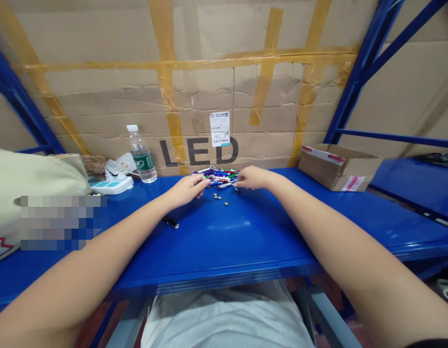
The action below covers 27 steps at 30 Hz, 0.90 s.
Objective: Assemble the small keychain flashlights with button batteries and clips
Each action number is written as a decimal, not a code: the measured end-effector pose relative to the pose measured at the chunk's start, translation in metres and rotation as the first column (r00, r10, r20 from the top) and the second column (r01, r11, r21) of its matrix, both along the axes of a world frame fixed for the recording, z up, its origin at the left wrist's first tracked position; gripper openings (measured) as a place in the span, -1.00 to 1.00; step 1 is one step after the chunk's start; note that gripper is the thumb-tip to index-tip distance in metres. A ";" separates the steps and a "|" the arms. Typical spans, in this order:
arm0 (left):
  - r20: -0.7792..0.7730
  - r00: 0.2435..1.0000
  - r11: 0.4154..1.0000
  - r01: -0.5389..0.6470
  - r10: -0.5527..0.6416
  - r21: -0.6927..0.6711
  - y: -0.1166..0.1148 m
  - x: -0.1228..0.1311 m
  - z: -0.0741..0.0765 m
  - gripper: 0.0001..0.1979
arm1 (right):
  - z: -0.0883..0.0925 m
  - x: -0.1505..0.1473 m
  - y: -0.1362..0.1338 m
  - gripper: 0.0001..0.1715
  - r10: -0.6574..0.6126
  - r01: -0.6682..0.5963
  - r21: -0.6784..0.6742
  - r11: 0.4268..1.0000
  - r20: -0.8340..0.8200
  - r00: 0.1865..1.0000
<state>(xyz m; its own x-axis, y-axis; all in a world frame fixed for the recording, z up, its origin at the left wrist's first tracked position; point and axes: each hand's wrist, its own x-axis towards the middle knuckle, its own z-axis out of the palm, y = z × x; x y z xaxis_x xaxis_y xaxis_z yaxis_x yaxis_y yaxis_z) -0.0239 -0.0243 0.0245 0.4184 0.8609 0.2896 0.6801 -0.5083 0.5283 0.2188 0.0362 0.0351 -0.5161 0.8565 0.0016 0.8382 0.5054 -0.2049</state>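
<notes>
A heap of small multicoloured metal tubes (pixel 218 178), perhaps mini keychain flashlights, lies at the back of the blue steel shelf (pixel 224 241). My left hand (pixel 189 189) is at the heap's left side, fingers curled together, and anything held in them is hidden. My right hand (pixel 252 177) rests its fingertips at the heap's right edge. Several small silver button cells (pixel 220 199) lie just in front of the heap, between my hands. Nearer my left wrist lies a single black tube (pixel 170 222).
Along the shelf's back stand a water bottle (pixel 142 154) and a white-and-teal power strip (pixel 111 185). An open cardboard box (pixel 338 166) sits at right, a pale cloth bag (pixel 35 183) at left. Taped cardboard (pixel 198 82) backs the shelf between blue rack uprights.
</notes>
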 end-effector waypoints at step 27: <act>0.056 0.996 0.997 -0.077 0.076 0.024 0.016 -0.008 -0.015 -0.81 | -0.015 0.007 0.019 -0.82 -0.094 0.078 0.113 0.990 0.149 0.984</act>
<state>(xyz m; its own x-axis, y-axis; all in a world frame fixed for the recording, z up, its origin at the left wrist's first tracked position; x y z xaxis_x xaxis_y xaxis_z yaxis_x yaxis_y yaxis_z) -0.0319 -0.0082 0.0095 0.3347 0.8816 0.3327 0.6879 -0.4699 0.5532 0.2256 0.0556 0.0197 -0.4416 0.8970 0.0216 0.8968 0.4420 -0.0186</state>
